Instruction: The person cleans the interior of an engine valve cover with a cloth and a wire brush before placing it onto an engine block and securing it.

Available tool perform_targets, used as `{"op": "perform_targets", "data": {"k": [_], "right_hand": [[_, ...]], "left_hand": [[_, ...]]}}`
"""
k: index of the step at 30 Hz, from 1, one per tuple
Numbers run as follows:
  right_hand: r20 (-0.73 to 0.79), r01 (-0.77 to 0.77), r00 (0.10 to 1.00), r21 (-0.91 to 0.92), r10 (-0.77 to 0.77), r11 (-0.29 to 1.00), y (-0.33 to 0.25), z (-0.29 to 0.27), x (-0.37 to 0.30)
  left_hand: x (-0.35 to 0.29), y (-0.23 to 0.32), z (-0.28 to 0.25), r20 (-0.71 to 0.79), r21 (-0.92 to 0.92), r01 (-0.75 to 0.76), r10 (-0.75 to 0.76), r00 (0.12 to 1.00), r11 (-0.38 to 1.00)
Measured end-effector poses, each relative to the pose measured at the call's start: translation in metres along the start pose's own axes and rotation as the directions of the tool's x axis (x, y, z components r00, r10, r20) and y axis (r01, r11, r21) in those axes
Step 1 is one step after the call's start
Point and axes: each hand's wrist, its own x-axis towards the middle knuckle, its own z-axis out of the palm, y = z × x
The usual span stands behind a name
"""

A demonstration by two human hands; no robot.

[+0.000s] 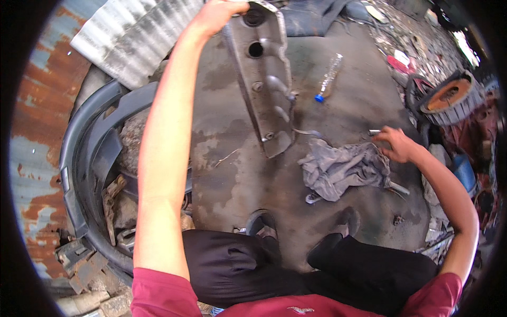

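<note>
My left hand (224, 11) grips the top end of a metal engine valve cover (264, 87), holding it tilted on end above the dark mat. The cover has a round dark hole near its top and small bolt fittings lower down. At the right, my right hand (398, 145) has bent fingers around what looks like a short silvery metal rod (374, 131), mostly hidden by the hand. Just below and left of that hand lies a crumpled grey rag (340, 169). Metal tool ends (313, 197) poke out from under the rag.
A clear plastic bottle with a blue cap (330, 79) lies on the mat (222, 158). Black curved plastic trim (74, 164) and corrugated sheeting (134, 39) are at the left. An orange-centred round filter (449, 98) sits among scrap on the right. My feet rest at the mat's near side.
</note>
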Motion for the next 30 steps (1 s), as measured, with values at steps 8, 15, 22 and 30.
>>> {"op": "perform_targets", "data": {"k": [8, 15, 22, 30], "right_hand": [[-0.287, -0.192, 0.953, -0.328, 0.096, 0.925, 0.114, 0.082, 0.068], [-0.246, -0.052, 0.969, -0.139, 0.016, 0.989, 0.097, 0.087, 0.070], [-0.252, 0.624, 0.735, -0.112, -0.630, 0.773, -0.066, 0.101, 0.072], [-0.325, 0.090, 0.924, -0.330, -0.203, 0.940, 0.003, 0.061, 0.109]], "left_hand": [[-0.014, 0.000, -0.018, 0.053, 0.162, 0.021, -0.030, 0.998, 0.987], [-0.022, 0.011, -0.012, 0.046, 0.050, 0.146, -0.148, 0.988, 0.988], [-0.023, 0.010, -0.021, 0.050, 0.091, 0.124, -0.129, 0.990, 0.988], [-0.029, 0.035, 0.015, -0.099, 0.056, 0.113, -0.107, 0.989, 0.992]]}}
